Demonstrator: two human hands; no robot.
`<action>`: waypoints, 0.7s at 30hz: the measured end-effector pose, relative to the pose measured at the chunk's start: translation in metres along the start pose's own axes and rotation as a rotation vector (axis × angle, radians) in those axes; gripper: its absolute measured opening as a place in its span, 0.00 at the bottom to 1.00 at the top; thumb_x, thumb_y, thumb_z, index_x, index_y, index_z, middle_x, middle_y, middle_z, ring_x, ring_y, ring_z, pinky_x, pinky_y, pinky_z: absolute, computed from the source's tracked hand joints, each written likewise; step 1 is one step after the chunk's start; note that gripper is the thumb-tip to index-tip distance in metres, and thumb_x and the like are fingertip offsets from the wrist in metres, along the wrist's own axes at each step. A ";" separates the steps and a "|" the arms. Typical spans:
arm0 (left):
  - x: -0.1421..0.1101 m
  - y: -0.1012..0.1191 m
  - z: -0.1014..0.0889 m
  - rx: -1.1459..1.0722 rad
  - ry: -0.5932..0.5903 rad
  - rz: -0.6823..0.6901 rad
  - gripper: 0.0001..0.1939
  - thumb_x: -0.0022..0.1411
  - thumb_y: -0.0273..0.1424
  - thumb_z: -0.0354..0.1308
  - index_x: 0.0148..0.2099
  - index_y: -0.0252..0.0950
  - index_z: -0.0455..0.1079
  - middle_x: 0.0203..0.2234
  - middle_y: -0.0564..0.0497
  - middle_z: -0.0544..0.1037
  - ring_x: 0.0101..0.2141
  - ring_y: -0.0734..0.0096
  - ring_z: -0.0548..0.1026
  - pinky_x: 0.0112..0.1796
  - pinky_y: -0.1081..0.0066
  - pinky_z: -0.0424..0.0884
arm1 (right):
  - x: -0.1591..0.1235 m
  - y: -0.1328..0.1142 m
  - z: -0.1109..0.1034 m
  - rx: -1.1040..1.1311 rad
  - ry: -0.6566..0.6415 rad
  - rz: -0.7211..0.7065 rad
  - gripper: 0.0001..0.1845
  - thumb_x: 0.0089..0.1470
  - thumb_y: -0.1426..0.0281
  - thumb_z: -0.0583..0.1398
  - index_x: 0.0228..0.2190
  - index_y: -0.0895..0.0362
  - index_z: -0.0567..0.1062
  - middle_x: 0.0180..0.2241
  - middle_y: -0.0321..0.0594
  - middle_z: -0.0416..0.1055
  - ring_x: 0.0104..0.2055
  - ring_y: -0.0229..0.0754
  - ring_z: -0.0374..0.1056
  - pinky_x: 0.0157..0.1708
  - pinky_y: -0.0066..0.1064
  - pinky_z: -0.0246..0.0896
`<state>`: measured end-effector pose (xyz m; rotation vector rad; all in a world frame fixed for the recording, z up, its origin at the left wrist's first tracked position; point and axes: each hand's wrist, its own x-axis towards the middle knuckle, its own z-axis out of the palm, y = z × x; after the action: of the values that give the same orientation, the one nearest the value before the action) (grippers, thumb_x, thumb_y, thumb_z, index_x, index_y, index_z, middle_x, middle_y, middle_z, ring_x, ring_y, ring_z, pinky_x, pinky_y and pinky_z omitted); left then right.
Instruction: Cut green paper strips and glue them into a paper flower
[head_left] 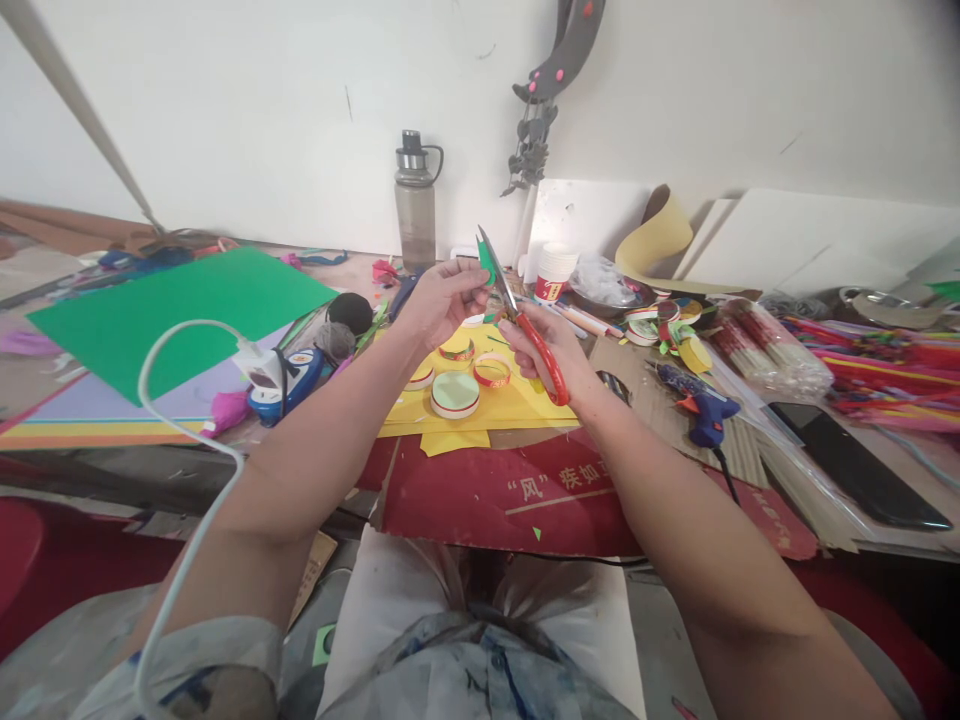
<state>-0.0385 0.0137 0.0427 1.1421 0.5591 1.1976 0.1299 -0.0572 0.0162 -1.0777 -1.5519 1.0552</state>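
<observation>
My left hand (450, 300) pinches a small piece of green paper (486, 258) between thumb and fingers. In my right hand (551, 340) is a pair of scissors (541, 352) with red handles, its blades pointing up and away from me alongside the green piece. Whether the blades touch the paper is hard to make out. Below my hands, a pale green disc with a striped rim (454, 394) and a red-and-yellow ring (492, 370) rest on yellow sheets (525, 408). A tiny green scrap (537, 534) lies on the red board (450, 500) nearer to me.
A grey water bottle (416, 205) stands by the wall. To the left are a large green sheet (187, 310) and a white cable (187, 545). A blue glue gun (705, 415), a black phone (859, 465) and paper cups (553, 272) are on the right.
</observation>
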 end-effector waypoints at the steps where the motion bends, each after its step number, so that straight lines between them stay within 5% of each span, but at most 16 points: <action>1: 0.000 0.000 -0.001 -0.005 -0.006 0.003 0.11 0.58 0.23 0.71 0.30 0.33 0.71 0.20 0.56 0.74 0.21 0.84 0.72 0.25 0.81 0.67 | -0.001 -0.001 0.001 0.022 0.009 -0.001 0.30 0.47 0.42 0.71 0.34 0.52 0.70 0.22 0.27 0.55 0.19 0.31 0.52 0.17 0.24 0.43; 21: 0.002 -0.003 -0.002 -0.045 0.009 -0.051 0.13 0.59 0.24 0.73 0.32 0.33 0.70 0.21 0.55 0.78 0.22 0.82 0.76 0.26 0.81 0.69 | -0.009 -0.008 0.010 -0.005 0.055 0.007 0.27 0.53 0.43 0.68 0.33 0.51 0.67 0.19 0.27 0.56 0.15 0.34 0.55 0.13 0.28 0.50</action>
<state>-0.0382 0.0167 0.0396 1.0789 0.5621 1.1668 0.1201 -0.0696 0.0203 -1.1075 -1.5084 1.0192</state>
